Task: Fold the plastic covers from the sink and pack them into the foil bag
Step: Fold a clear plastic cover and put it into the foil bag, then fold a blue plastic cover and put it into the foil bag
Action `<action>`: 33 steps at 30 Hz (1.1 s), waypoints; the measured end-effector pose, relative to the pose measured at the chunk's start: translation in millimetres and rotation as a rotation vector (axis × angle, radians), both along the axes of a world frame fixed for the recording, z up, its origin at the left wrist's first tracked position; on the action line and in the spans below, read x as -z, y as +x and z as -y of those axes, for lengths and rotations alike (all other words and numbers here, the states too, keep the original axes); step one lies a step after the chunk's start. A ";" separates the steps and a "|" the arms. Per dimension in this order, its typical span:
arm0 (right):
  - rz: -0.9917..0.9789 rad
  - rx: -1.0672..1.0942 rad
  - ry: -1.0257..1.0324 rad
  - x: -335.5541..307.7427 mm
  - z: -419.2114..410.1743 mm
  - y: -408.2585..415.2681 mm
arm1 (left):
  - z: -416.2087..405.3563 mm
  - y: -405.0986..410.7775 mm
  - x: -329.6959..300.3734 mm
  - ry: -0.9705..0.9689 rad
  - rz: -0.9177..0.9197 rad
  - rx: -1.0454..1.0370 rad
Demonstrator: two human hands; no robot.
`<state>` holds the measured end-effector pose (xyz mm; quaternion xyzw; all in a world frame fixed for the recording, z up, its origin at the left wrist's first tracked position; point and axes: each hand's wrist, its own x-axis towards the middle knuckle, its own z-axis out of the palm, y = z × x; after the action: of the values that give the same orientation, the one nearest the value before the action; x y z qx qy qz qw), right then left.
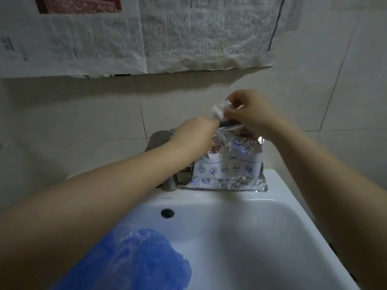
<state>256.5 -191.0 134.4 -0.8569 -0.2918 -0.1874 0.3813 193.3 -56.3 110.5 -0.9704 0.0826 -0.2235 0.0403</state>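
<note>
Foil bag (pixel 228 164): silver, printed with blue seafood icons and a white label panel; stands upright on the back rim of the sink (pixel 278 208), leaning toward the tiled wall (pixel 83 114), its mouth at the top. Left hand (pixel 194 132): at the bag's upper left corner, fingers curled over the mouth edge, grip closed on the bag. Right hand (pixel 251 111): above the bag's mouth, fingers pinching a small folded clear cover (pixel 221 109); the wad juts from the left of the fingertips, just above the mouth and not yet inside, close beside the left hand's knuckles. Blue covers (pixel 134 260): a crumpled translucent heap in the sink basin, well below and in front of the bag, at the near left, partly hidden under the left forearm; apart from both hands. Tap (pixel 169 183): metal, on the rim just left of the bag, mostly hidden by the left arm. Overflow hole (pixel 167 213): dark, in the basin wall below the tap. Newspaper (pixel 146 32): sheets stuck on the wall well above the bag.
</note>
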 end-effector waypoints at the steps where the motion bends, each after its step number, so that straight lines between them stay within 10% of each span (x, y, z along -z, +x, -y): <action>1: -0.014 -0.039 -0.110 -3.4 -1.2 -1.7 | 0.6 -2.9 0.4 -0.011 0.014 0.030; 9: -0.127 0.055 -0.856 -9.7 -13.4 -14.8 | 3.8 -11.7 8.4 -0.093 0.008 0.098; 20: 0.424 0.072 0.057 15.0 9.9 -49.8 | 0.7 6.9 -4.6 -0.334 -0.013 0.002; 27: 0.165 0.000 -0.292 127.6 -13.6 -104.1 | -4.5 -42.9 -0.7 -0.497 0.149 0.133; 33: -0.540 -0.265 -0.581 192.9 -57.9 -156.5 | -17.5 -127.7 25.9 -0.608 0.092 0.153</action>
<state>100.0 -133.1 -58.5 -0.9023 -0.3296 0.1848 0.2076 65.7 -38.8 84.6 -0.9178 0.0830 -0.2839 -0.2648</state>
